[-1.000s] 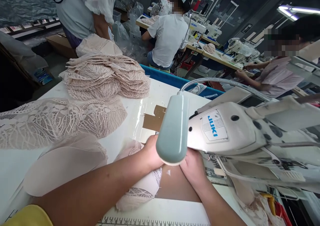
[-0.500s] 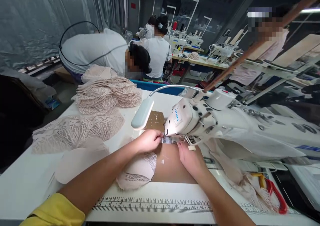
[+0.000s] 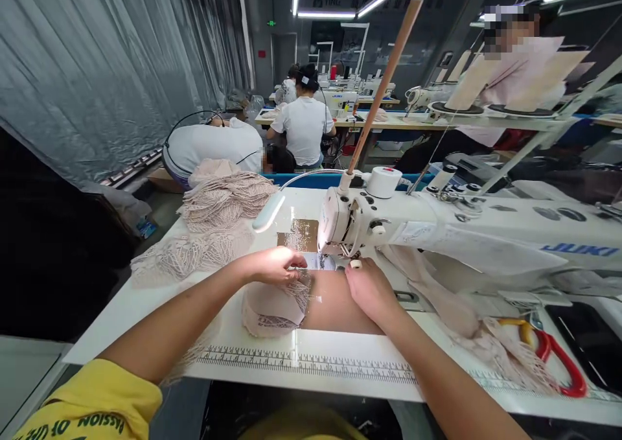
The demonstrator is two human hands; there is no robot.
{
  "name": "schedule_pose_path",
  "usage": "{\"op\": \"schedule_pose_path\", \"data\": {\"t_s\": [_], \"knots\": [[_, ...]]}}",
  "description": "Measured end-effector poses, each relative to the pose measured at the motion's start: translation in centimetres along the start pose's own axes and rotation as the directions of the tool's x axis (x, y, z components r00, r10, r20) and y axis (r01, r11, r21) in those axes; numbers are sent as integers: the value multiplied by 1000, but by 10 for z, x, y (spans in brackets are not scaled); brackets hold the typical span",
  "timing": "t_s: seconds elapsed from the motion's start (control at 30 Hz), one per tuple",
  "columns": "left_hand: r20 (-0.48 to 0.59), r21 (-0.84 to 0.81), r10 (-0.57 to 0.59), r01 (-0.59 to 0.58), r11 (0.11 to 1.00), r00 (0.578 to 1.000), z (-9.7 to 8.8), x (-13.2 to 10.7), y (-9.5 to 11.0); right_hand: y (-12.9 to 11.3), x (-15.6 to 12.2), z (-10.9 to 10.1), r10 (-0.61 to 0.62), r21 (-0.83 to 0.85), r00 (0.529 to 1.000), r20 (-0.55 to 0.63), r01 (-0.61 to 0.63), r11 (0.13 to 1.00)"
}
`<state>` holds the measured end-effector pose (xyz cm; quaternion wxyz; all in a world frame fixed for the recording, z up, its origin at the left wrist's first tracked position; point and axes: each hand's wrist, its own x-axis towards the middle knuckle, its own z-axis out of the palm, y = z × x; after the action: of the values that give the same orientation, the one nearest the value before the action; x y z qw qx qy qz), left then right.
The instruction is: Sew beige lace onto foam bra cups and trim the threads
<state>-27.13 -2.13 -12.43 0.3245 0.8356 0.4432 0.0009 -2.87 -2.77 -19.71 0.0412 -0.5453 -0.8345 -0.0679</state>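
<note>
Two hands meet at centre: left hand (image 3: 275,265) pinches the lace cup (image 3: 272,310) below the machine (image 3: 437,232), right hand (image 3: 369,288) lies flat, gripping nothing, beside; lamp (image 3: 268,212) overhangs, lace stack (image 3: 226,197) upper left

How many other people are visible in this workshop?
4: a bent person behind the table, a seated person in white, a farther person beyond, a pink-shirted person upper right. Others may be hidden.

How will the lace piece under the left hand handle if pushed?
The lace piece is likely floppy: it bunches and folds under the left hand. Probably very light: thin openwork. May snag rather than slide, given the open mesh.
</note>
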Motion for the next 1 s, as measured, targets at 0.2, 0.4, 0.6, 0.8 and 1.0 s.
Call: {"op": "schedule_pose_path", "data": {"t_s": [0.2, 0.4, 0.6, 0.8, 1.0], "knots": [[67, -68, 34, -30, 997, 997, -13, -29, -4, -39, -33, -22, -273, 311, 951, -147, 306, 900], [-184, -169, 41, -73, 983, 982, -28, -57, -33, -149, -46, -23, -606, 393, 735, -305, 677, 623], [-284, -152, -55, 12, 988, 957, -26, -76, -62, -226, -8, 2, -813, 196, 520, -263, 853, 483], [-378, -36, -83, 76, 997, 922, -28, -134, -58, -257, 19, 40, -720, 138, 645, -256, 761, 633], [-570, -62, -243, 253, 965, 785, 42, -187, -65, -259, 36, 80, -552, 218, 788, -272, 610, 762]]}}
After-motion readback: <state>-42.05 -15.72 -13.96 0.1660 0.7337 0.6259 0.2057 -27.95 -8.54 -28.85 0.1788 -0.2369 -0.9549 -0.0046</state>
